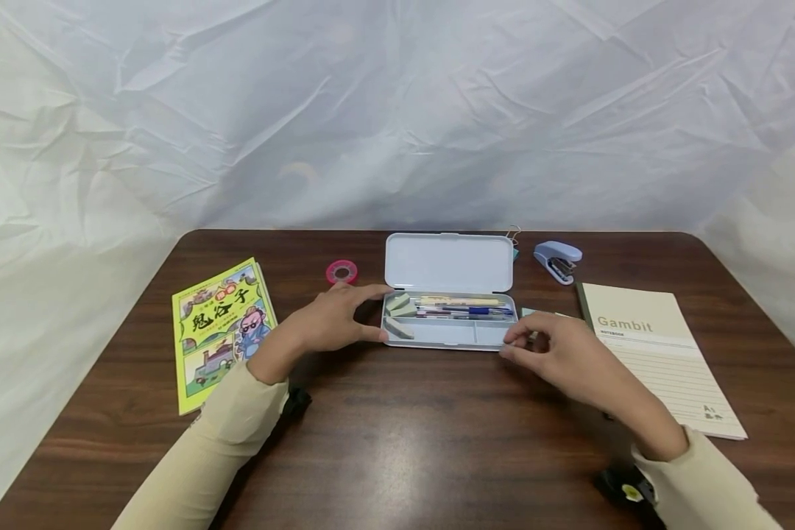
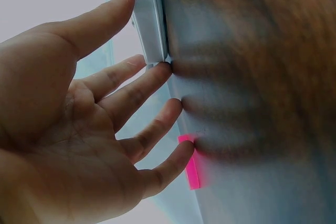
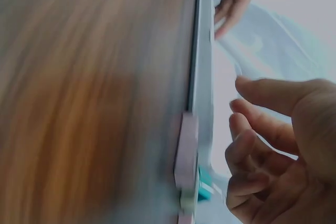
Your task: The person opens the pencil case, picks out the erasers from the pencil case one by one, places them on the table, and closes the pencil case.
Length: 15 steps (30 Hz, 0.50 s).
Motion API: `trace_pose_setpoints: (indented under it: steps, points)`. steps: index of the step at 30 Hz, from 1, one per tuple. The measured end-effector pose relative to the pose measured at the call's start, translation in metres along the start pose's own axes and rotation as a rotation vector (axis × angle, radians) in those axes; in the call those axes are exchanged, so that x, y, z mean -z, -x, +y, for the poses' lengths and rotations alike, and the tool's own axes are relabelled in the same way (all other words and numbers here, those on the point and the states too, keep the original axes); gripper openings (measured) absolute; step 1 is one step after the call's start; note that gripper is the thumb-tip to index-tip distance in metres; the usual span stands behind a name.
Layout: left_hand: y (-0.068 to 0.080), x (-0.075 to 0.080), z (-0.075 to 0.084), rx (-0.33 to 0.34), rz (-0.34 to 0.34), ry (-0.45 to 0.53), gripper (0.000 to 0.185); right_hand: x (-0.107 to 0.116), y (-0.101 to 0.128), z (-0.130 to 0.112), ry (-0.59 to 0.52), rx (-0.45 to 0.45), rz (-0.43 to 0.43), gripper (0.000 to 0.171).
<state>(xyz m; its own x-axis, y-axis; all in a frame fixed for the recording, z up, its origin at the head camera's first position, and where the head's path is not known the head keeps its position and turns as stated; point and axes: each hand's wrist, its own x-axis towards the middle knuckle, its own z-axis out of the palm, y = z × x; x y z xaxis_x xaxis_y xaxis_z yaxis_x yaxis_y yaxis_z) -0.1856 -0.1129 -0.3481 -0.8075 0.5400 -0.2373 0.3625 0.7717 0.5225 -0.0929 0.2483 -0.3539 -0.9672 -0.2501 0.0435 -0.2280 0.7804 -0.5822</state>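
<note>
- Open pencil case (image 1: 447,335) mid-table (image 1: 397,442), lid up; pens + erasers inside.
- Left hand (image 1: 331,320) at case's left end, fingers straight, touching it.
- Right hand (image 1: 556,353) at case's right front corner, fingers loosely curled, holding nothing.
- Comic book (image 1: 220,331) left of case, "Gambit" notebook (image 1: 662,357) right, stapler (image 1: 558,260) + pink tape roll (image 1: 341,271) behind.

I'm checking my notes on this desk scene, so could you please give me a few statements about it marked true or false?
1. The pencil case lies open, lid up. True.
2. The left hand rests at the left end of the case. True.
3. The stapler sits on the notebook. False: it stands on the table, behind the notebook.
4. The comic book lies right of the case. False: it lies to the left.
5. The roll of pink tape lies behind the left hand. True.
6. The right hand holds a pen. False: it holds none.
</note>
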Motion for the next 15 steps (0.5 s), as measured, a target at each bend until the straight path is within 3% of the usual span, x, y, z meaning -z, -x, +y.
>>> trace_pose_setpoints:
  steps: [15]
  points:
    - [-0.006, -0.002, -0.010, -0.032, 0.010, 0.005, 0.081, -0.040, -0.042, -0.045, -0.060, 0.073, 0.030, 0.010]
